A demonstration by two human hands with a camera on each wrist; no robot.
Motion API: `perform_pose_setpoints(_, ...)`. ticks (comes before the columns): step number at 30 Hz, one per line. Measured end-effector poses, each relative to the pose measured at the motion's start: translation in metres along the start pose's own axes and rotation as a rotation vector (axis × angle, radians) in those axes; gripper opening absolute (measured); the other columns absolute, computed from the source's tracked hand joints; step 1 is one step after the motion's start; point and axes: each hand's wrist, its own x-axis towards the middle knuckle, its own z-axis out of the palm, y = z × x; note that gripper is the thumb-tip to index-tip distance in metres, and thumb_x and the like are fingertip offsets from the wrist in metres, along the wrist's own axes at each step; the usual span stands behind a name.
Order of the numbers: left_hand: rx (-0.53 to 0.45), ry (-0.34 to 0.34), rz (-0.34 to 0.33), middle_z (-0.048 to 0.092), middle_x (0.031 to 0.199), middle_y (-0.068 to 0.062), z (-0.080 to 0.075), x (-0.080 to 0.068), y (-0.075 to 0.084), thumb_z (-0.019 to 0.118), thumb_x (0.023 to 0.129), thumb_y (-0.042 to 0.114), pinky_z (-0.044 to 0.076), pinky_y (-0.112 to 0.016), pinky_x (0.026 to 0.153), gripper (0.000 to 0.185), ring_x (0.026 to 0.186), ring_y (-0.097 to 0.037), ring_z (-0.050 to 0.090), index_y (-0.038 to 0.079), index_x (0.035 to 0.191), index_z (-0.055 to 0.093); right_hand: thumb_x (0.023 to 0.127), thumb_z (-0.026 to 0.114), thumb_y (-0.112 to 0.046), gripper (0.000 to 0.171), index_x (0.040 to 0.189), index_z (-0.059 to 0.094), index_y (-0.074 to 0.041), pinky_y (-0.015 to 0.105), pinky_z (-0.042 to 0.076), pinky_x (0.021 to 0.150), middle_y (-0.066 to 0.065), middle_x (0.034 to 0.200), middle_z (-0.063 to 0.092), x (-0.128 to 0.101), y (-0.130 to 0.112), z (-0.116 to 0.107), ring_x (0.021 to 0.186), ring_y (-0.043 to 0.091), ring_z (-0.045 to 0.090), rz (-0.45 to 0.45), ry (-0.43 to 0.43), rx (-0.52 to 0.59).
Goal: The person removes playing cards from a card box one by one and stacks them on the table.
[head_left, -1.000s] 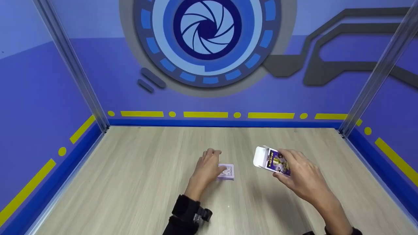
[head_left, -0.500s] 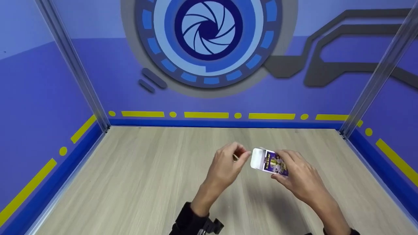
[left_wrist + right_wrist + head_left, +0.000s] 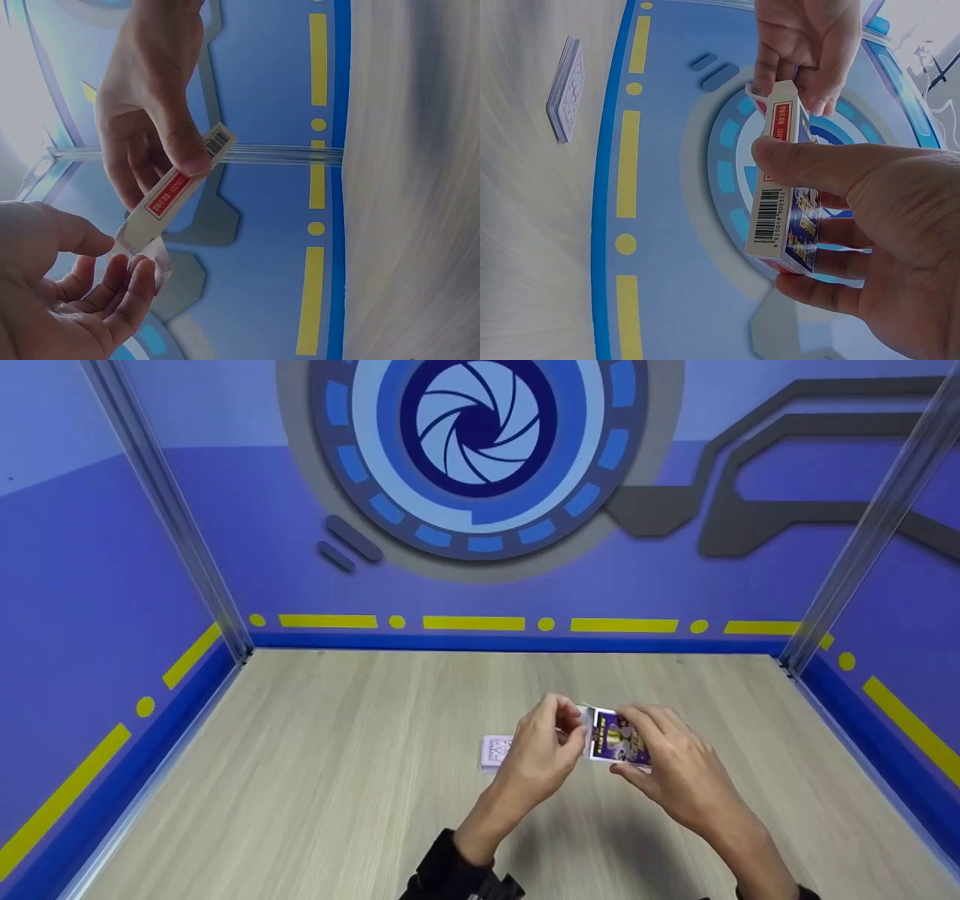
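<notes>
**Both hands at the card box, deck lying on the tabletop**

Head view: Your right hand [image 3: 679, 780] holds the card box [image 3: 616, 739] above the tabletop [image 3: 300, 780], fingers wrapped over its printed face and thumb under it. Your left hand [image 3: 541, 754] meets the box at its left end, fingertips bunched and pinching there; what exactly they pinch is hidden by the fingers. The deck of cards [image 3: 496, 751] lies flat on the tabletop just left of your left hand, partly covered by it. Box and deck are apart; the box is in the air.

Left wrist view: Your right hand [image 3: 154, 97] grips the card box [image 3: 176, 191] by its narrow side, thumb pressed beside the barcode, red label showing below. The box points down toward your left hand [image 3: 60, 300], whose fingers are loosely curled with the tips at the flap [image 3: 154, 255] on the box's open end. Contact looks light; you cannot tell from here how firm the pinch is.

Right wrist view: Your right hand [image 3: 870, 217] clamps the card box [image 3: 780, 195], thumb across the barcode side, fingers behind the printed face. Your left hand [image 3: 806, 45] pinches the far end of the box at the flap [image 3: 759, 101]. The deck of cards [image 3: 565, 90] rests on the tabletop [image 3: 525, 225], well clear of the box.
</notes>
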Motion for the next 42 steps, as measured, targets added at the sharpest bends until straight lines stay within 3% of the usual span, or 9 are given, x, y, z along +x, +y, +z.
perform_pose_setpoints(12,-0.024,-0.061,-0.11,0.057,0.095,0.002,-0.001,0.0,-0.004,0.071,0.096,0.004,0.051,-0.019,0.075,0.021,0.086,-0.004,0.056,0.009,0.106,0.053,0.069,0.098,-0.014,0.074,0.135,0.063,-0.008,0.053,0.055,0.087,0.01,0.128,0.064,0.001,-0.005,-0.001,0.114,0.027,0.061,-0.051,0.001,-0.006)
perform_pose_setpoints(17,0.01,-0.064,-0.154,0.058,0.092,0.003,-0.002,0.001,-0.006,0.076,0.093,0.005,0.049,-0.019,0.072,0.025,0.082,-0.004,0.056,0.009,0.101,0.053,0.068,0.098,-0.014,0.075,0.134,0.063,-0.01,0.053,0.055,0.088,0.009,0.129,0.064,0.0,-0.006,0.001,0.116,0.027,0.061,-0.071,0.002,-0.016)
perform_pose_setpoints(24,-0.022,-0.061,-0.212,0.06,0.089,0.004,-0.004,0.0,-0.006,0.076,0.093,0.005,0.05,-0.019,0.064,0.023,0.079,-0.004,0.057,0.009,0.099,0.054,0.067,0.099,-0.014,0.075,0.133,0.063,-0.011,0.055,0.055,0.088,0.009,0.128,0.064,0.0,-0.006,0.003,0.116,0.028,0.061,-0.066,0.001,-0.034)
perform_pose_setpoints(30,-0.055,-0.036,-0.197,0.069,0.092,-0.001,-0.007,0.001,-0.005,0.074,0.093,0.0,0.053,-0.02,0.069,0.022,0.082,-0.005,0.062,0.008,0.104,0.057,0.069,0.098,-0.015,0.075,0.134,0.062,-0.007,0.055,0.055,0.089,0.011,0.129,0.063,0.0,-0.005,0.003,0.117,0.03,0.061,-0.039,-0.012,-0.048)
perform_pose_setpoints(36,-0.047,-0.023,-0.166,0.076,0.095,-0.003,-0.012,0.001,-0.003,0.071,0.094,-0.002,0.053,-0.022,0.07,0.031,0.082,-0.006,0.067,0.005,0.123,0.06,0.071,0.097,-0.018,0.075,0.136,0.062,-0.006,0.058,0.054,0.088,0.013,0.13,0.062,0.0,-0.004,0.004,0.119,0.032,0.06,0.004,-0.037,-0.055)
perform_pose_setpoints(39,0.008,-0.027,-0.124,0.072,0.095,-0.001,-0.015,0.001,-0.001,0.067,0.097,-0.003,0.051,-0.021,0.069,0.037,0.081,-0.005,0.063,0.005,0.132,0.061,0.072,0.097,-0.019,0.074,0.136,0.061,-0.006,0.058,0.054,0.087,0.014,0.13,0.063,0.0,-0.003,0.005,0.118,0.032,0.06,0.013,-0.043,-0.051)
perform_pose_setpoints(42,0.131,-0.027,-0.075,0.068,0.1,-0.002,-0.017,0.0,0.002,0.061,0.097,-0.004,0.047,-0.022,0.069,0.039,0.079,-0.005,0.055,0.009,0.134,0.066,0.072,0.096,-0.019,0.074,0.135,0.062,-0.004,0.058,0.055,0.084,0.015,0.13,0.063,0.0,-0.001,0.005,0.117,0.033,0.061,0.019,-0.039,-0.048)
